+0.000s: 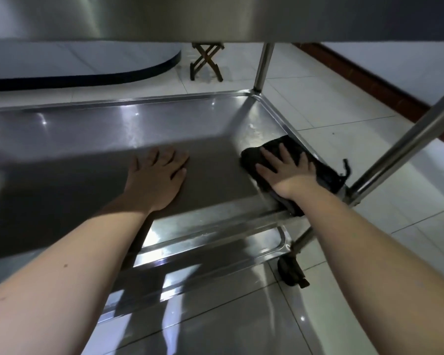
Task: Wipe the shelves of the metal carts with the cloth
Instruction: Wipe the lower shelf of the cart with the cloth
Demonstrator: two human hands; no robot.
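The middle shelf (87, 129) of a stainless steel cart fills the view, shiny and rimmed. A dark cloth (321, 172) lies at the shelf's near right corner, spilling over the rim. My right hand (285, 170) presses flat on the cloth with fingers spread. My left hand (157, 178) rests flat on the bare shelf surface to the left of the cloth, fingers straight. Part of the cloth is hidden under my right hand.
The cart's top shelf (215, 16) hangs close overhead. A lower shelf (215, 242) shows below the front rim. Upright posts (263, 65) stand at the right corners, with a black caster (291, 271) beneath. A wooden folding stool (207, 61) stands on the white tiled floor beyond.
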